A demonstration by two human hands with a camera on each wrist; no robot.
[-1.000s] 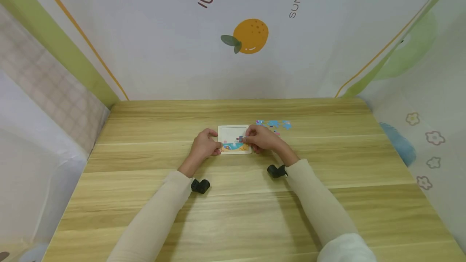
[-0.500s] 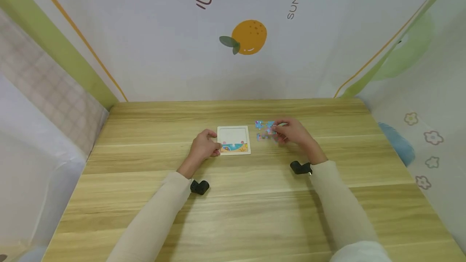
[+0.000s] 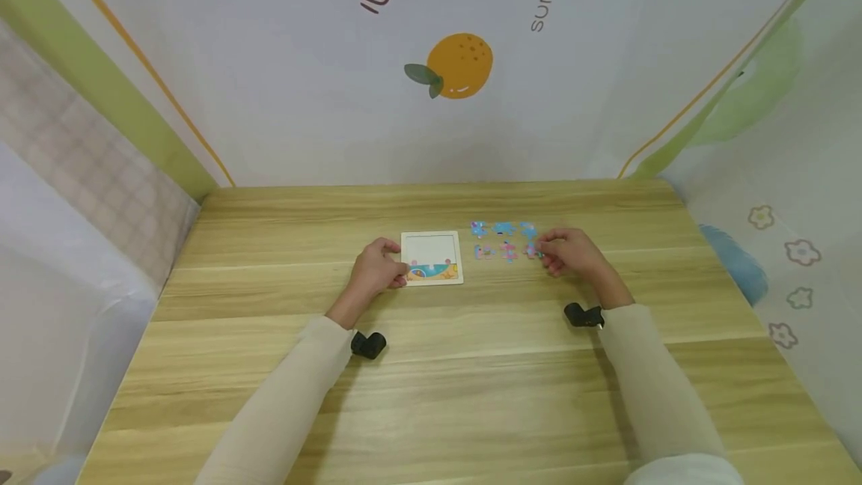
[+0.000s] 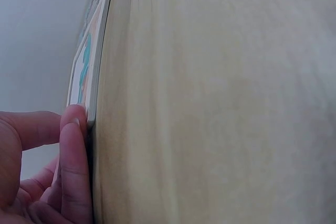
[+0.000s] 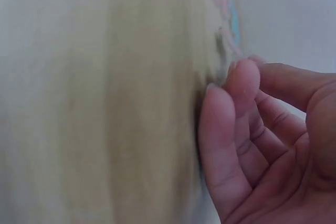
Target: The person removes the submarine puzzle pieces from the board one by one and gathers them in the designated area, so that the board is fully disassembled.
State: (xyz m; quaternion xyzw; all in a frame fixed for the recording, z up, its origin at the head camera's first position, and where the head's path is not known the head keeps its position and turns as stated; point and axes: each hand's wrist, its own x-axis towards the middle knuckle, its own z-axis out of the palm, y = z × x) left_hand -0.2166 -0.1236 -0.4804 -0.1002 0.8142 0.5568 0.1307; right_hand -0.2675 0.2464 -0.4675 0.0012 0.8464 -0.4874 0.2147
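At the left rim of the puzzle tray (image 3: pixel 429 247), your left hand (image 3: pixel 376 268) pinched the edge, the thumb low and a finger higher up, much as it had done a second before. The tray lay on the wooden table (image 3: pixel 431 373); only a picture strip (image 3: pixel 434 272) filled its near side, and the white floor above that showed bare. That filling matched the earlier views, so no piece had been added in that time.

Just right of the tray, apart from it, loose pieces lay in two rows: three blue pieces (image 3: pixel 503 228) at the back, and in front two pink pieces (image 3: pixel 508 251) with an end piece (image 3: pixel 530 251) at their right.

Your right hand (image 3: pixel 571 251) had changed most. A second before, it had been over the tray with a piece; then it had crossed to the loose ones, and now it was at the far right, thumb and finger pinching the end piece. The right wrist view was blurred, so whether that piece was off the table could not be told. For the work, this suggested sorting or choosing rather than fitting, with most of the picture yet to be filled.
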